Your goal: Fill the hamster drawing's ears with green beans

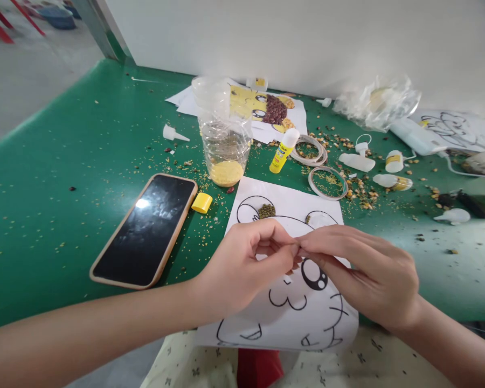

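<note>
A white sheet with a cartoon animal drawing (286, 323) lies at the table's front edge, partly hidden by my hands. Green beans (266, 210) fill part of its left ear; the right ear has a whitish patch. Above the drawing, my left hand (250, 264) and my right hand (364, 269) meet fingertip to fingertip. Both are closed in a pinch, and whatever lies between the fingertips is too small to make out. The clear plastic cup (226, 145) behind the sheet holds yellow grains. A yellow glue stick (283, 151) stands right of the cup.
A phone (145, 231) and a yellow cap (202, 202) lie to the left. Tape rolls (328, 182), small glue bottles (358, 161) and scattered grains are at the right. Behind are a partly bean-covered picture (262, 110) and a plastic bag (378, 102) by the wall.
</note>
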The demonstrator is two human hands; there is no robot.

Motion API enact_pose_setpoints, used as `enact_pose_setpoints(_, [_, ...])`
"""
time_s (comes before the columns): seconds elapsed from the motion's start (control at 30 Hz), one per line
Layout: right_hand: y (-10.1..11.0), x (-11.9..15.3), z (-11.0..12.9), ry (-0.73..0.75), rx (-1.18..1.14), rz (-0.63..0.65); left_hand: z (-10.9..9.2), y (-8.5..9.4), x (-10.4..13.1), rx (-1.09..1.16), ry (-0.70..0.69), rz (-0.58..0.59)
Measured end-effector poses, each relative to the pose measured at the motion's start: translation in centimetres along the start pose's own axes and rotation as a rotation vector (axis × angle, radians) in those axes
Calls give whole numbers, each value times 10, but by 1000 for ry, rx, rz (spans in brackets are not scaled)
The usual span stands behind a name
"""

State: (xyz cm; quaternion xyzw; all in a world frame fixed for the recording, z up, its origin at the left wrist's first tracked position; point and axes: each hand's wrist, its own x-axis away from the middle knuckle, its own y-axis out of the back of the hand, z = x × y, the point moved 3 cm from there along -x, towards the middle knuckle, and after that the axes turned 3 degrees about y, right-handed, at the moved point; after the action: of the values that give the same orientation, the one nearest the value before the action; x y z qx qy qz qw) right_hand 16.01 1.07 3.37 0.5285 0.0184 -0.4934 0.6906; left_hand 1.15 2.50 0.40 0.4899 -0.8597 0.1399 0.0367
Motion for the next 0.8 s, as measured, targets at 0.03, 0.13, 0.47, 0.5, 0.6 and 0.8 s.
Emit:
enact_pose_setpoints(0.03, [0,0,0,-5,13,6,0,0,0,-4,-6,-4])
enact_pose_setpoints(0.13, [-1,0,2,-17,41,18,1,0,0,-8,-15,-16])
enact_pose_setpoints(0.47, [-3,3,-1,-56,26,18,3,0,-1,5,8,-15])
enact_pose_setpoints(0.5, [-3,3,-1,-61,20,21,2,0,-1,13,20,-10])
enact_pose_setpoints(0.6, [-4,4,-2,-105,8,7,0,1,-1,36,39,-4])
enact_pose_setpoints(0.8, [-3,5,-2,-96,8,-28,0,1,0,61,40,-7])
